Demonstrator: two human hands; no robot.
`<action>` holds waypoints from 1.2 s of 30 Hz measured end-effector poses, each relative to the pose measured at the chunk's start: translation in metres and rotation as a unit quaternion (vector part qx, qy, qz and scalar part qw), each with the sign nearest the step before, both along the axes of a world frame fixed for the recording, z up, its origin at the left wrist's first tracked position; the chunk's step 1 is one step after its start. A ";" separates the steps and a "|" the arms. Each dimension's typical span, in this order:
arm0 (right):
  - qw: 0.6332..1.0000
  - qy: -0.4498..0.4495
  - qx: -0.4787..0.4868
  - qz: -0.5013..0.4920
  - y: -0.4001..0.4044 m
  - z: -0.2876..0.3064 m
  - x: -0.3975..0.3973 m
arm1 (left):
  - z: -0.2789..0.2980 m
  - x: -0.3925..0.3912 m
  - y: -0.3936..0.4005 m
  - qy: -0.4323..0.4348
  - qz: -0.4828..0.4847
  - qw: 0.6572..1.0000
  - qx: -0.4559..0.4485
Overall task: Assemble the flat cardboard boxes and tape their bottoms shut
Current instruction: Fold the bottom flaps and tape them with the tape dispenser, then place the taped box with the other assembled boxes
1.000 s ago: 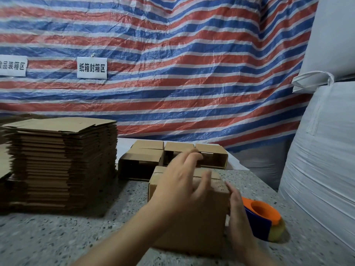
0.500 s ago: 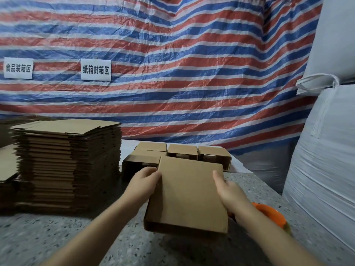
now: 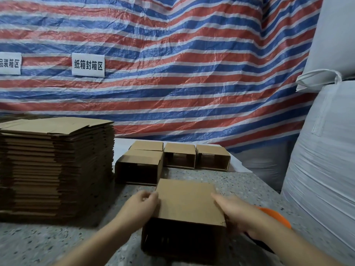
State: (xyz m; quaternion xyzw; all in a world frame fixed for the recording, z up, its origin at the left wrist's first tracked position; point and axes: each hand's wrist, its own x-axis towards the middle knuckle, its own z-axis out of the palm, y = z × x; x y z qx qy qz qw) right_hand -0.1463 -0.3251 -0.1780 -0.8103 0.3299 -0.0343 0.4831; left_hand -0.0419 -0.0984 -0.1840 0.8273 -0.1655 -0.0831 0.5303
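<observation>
I am holding a box (image 3: 187,203) between my left hand (image 3: 141,205) and right hand (image 3: 233,213), fingers curled on its sides. Beyond them four boxes (image 3: 173,157) are lying assembled; the flat stack (image 3: 55,167) left of my hands is waiting.

Flat stack (image 3: 55,169) left of boxes (image 3: 172,158)

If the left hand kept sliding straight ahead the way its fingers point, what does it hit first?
Probably the nearest assembled box lying open-side toward the camera, directly beyond the left hand, which holds the left side of the held box. Depth between them is unclear.
</observation>
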 end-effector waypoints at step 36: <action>0.991 -0.061 -0.085 -0.081 -0.100 0.006 0.236 | 0.010 0.218 -0.128 -0.347 -0.072 0.843 0.404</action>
